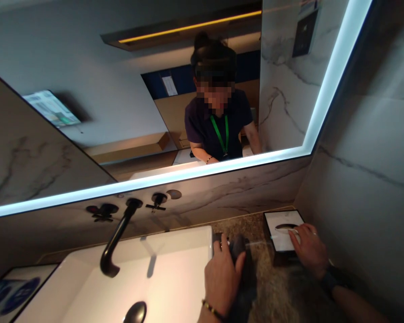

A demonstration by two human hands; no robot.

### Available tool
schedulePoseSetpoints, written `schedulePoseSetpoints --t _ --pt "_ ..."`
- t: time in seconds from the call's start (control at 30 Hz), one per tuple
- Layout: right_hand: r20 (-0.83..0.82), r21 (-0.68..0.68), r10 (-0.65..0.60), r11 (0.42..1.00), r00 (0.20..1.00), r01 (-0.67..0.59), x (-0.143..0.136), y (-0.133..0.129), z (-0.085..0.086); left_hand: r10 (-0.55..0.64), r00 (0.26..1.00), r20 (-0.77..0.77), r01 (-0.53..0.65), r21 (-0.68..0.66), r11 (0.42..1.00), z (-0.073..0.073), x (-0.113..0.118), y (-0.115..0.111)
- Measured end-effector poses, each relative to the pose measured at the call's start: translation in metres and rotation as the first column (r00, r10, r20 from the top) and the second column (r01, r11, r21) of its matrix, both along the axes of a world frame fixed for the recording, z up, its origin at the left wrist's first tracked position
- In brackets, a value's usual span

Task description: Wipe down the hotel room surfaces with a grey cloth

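Note:
On the stone counter (269, 287), right of the white sink, my left hand (222, 273) has its thumb and fingers around a dark grey item (239, 246) that is blurred and partly hidden by the hand. Farther right, my right hand (310, 249) rests at the edge of a tissue box (283, 242) with a white top and dark sides. Its thumb and fingers pinch at the oval slot, where a bit of white tissue (292, 231) shows.
A white sink (175, 269) with a black spout (116, 242) and two black cross handles lies to the left. Above it hangs a lit mirror (121, 89) reflecting a person with a green lanyard. A marble wall (373, 193) closes off the right. A dark-edged tray (37, 273) sits lower left.

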State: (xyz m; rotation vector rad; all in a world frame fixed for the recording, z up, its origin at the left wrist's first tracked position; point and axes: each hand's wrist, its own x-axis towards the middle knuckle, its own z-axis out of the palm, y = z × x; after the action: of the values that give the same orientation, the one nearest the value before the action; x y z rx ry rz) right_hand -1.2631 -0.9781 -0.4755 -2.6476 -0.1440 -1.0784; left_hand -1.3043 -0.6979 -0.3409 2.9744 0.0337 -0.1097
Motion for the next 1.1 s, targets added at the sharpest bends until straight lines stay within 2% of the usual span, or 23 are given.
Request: schedulePoseSetpoints --t 0.07,0.17,0.27,0.33,0.5,0.63,0.8,0.93,1.03,1.1 --pt "-0.009 -0.002 0.019 1.000 1.000 -0.019 0.002 0.000 0.001 0.016 1.000 -0.023 -0.015 0.070 0.997 0.000 0.015 0.001" --pt "-0.010 -0.007 0.063 0.998 0.998 -0.063 0.002 -0.004 -0.003 -0.025 0.997 -0.076 0.034 0.117 0.993 -0.009 0.032 -0.003" --pt "-0.014 -0.012 0.108 0.994 0.994 -0.108 0.001 -0.009 -0.007 -0.139 0.989 -0.057 0.144 0.105 0.984 -0.014 0.042 -0.006" --pt "-0.012 -0.008 0.124 0.992 0.992 -0.124 0.002 -0.011 -0.008 -0.243 0.970 -0.031 0.245 0.096 0.965 -0.013 0.049 -0.007" --pt "-0.008 0.004 0.135 0.991 0.991 -0.135 0.002 -0.013 -0.007 -0.513 0.858 -0.035 0.511 0.159 0.845 0.003 0.077 -0.010" --pt "-0.032 0.013 0.122 0.993 0.992 -0.121 0.003 -0.012 -0.007 -0.624 0.776 -0.098 0.628 0.227 0.745 0.016 0.092 -0.015" --pt "-0.071 0.029 0.113 0.993 0.991 -0.111 -0.001 -0.010 -0.005 -0.663 0.733 -0.151 0.678 0.248 0.692 0.023 0.104 -0.024" --pt "-0.113 0.037 0.103 0.994 0.988 -0.099 -0.005 -0.011 0.000 -0.655 0.729 -0.199 0.684 0.232 0.691 0.027 0.113 -0.028" --pt "-0.142 0.038 0.116 0.993 0.983 -0.111 -0.003 -0.017 0.004 -0.630 0.753 -0.189 0.657 0.236 0.716 0.038 0.105 -0.021" --pt "-0.157 0.039 0.137 0.990 0.978 -0.133 -0.001 -0.022 0.007 -0.605 0.781 -0.156 0.624 0.244 0.743 0.044 0.088 -0.011"
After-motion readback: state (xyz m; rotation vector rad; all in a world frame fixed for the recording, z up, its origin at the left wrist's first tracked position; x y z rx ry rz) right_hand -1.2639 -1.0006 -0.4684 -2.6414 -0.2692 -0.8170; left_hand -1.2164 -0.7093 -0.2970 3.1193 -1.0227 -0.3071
